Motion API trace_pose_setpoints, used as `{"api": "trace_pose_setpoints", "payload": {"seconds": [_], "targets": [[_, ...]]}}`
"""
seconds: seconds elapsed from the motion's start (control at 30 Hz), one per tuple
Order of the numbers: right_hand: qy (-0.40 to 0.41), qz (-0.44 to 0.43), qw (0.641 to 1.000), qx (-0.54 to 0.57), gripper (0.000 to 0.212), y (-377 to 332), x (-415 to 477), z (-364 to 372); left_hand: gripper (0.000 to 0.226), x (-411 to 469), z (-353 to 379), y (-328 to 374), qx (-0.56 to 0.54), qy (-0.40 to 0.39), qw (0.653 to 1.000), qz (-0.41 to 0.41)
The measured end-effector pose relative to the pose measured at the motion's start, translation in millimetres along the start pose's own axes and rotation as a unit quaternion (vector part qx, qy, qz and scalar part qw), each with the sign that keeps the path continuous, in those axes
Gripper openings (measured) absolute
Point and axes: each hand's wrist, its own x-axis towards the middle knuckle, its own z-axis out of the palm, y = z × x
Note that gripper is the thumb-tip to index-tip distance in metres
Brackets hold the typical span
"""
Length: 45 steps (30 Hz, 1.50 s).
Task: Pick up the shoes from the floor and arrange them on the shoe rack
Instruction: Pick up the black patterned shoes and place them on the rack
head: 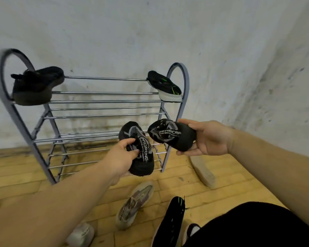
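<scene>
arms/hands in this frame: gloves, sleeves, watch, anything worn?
Nothing worn that shows. Left hand and right hand are bare: no gloves, rings or markings visible. Both forearms are bare up to the frame edge, so no sleeves, watch or wristband in view. The only clothing showing is a black garment at lower right, probably on the leg.

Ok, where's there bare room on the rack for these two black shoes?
The shoe rack top tier is bare between the dark shoe at its left end and the green-striped shoe at its right. The lower tiers look empty. The floor near your feet is crowded.
</scene>
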Motion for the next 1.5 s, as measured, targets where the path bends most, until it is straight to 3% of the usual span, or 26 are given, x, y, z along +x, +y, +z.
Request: {"api": "trace_pose_setpoints", "payload": {"seconds": [0.23, 0.7, 0.87, 1.0, 1.07, 1.17, 1.3, 1.33, 1.4, 1.5], "targets": [[0.036, -0.06, 0.997, 0.032, 0.041, 15, 54, 45, 0.046, 31, -24, 12, -0.008, 0.072, 0.996, 0.046], [0.034, -0.067, 0.993, 0.086, 0.048, 12, 139, 32, 0.048, 126, -32, 36, 0.068, 0.077, 0.989, 0.108], [0.089, -0.093, 0.984, 0.121, 0.053, 16, 162, 33, 0.04, 155, -27, 30, 0.108, 0.108, 0.982, 0.114], [0.114, -0.09, 0.983, 0.112, 0.032, 22, 170, 32, 0.035, 167, -23, 24, 0.164, 0.138, 0.969, 0.123], [0.094, -0.093, 0.989, 0.068, 0.032, 25, 171, 31, 0.035, 168, -20, 23, 0.187, 0.142, 0.964, 0.124], [0.095, -0.115, 0.984, -0.096, 0.063, 33, 173, 26, 0.041, 165, -16, 23, 0.169, 0.126, 0.972, 0.101], [0.155, -0.138, 0.901, -0.382, 0.126, 42, 177, 23, 0.036, 154, -17, 27, 0.174, 0.064, 0.977, 0.103], [0.156, -0.145, 0.885, -0.414, 0.132, 42, 178, 22, 0.036, 152, -18, 27, 0.173, 0.035, 0.979, 0.102], [0.143, -0.16, 0.873, -0.439, 0.128, 41, 177, 22, 0.043, 150, -22, 22, 0.184, -0.011, 0.979, 0.093], [0.145, -0.17, 0.861, -0.456, 0.114, 39, 172, 24, 0.103, 154, -27, 11, 0.349, -0.001, 0.932, 0.1]]}}
